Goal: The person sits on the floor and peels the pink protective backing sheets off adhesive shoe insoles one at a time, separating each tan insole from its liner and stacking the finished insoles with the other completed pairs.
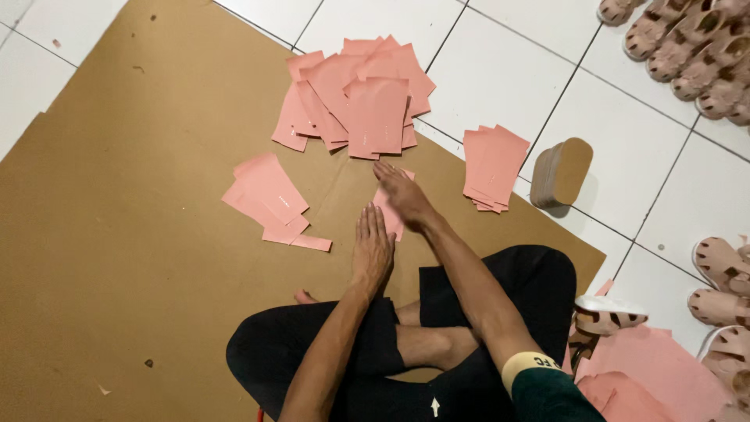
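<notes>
I sit cross-legged on a brown cardboard sheet laid on a white tiled floor. My left hand lies flat, fingers together, on the cardboard, its fingertips at a pink paper piece. My right hand presses flat on that same pink piece, fingers stretched toward a big loose heap of pink paper pieces. Neither hand grips anything.
A smaller fan of pink pieces lies to the left, a neat pink stack to the right. A stack of tan insoles stands beside it. Pink sandals crowd the upper right and right edge; larger pink sheets lie at lower right.
</notes>
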